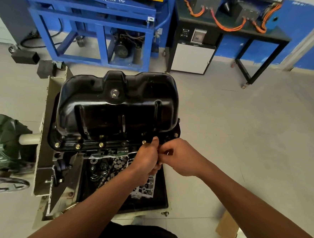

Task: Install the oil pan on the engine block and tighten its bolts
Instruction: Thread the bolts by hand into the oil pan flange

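At the pan's (116, 101) near flange, right of its seated bolts (78, 146), both hands meet: left hand (147, 156) curled, its contents hidden; right hand (180, 158) pinching a metal bit (168, 153), probably readying another fastener for an unfilled hole. The pan sits on the block (103, 153).

Pale grey floor tiles (245, 115) under you. Ahead of you: blue steel frame (103, 26), black table (280, 37) carrying orange cables (227, 27), blue wall (297, 35) behind.
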